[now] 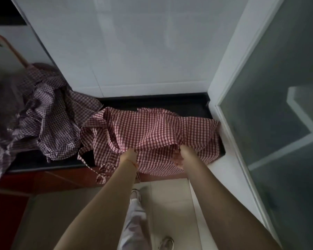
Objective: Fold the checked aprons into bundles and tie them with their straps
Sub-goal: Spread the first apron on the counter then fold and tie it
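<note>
A red-and-white checked apron (152,130) lies spread and rumpled across the black countertop (152,101), its lower edge hanging over the front. My left hand (129,156) grips the cloth near its left-middle, the fingers buried in a fold. My right hand (179,156) holds the cloth a little to the right, fingers tucked under a raised fold. A strap (101,170) with a knot dangles from the apron's left side over the counter edge.
A heap of several purple checked aprons (49,114) lies on the counter to the left, partly spilling over the front. A white tiled wall (134,51) stands behind, a white-framed glass door (278,105) to the right. Beige floor tiles (170,199) lie below.
</note>
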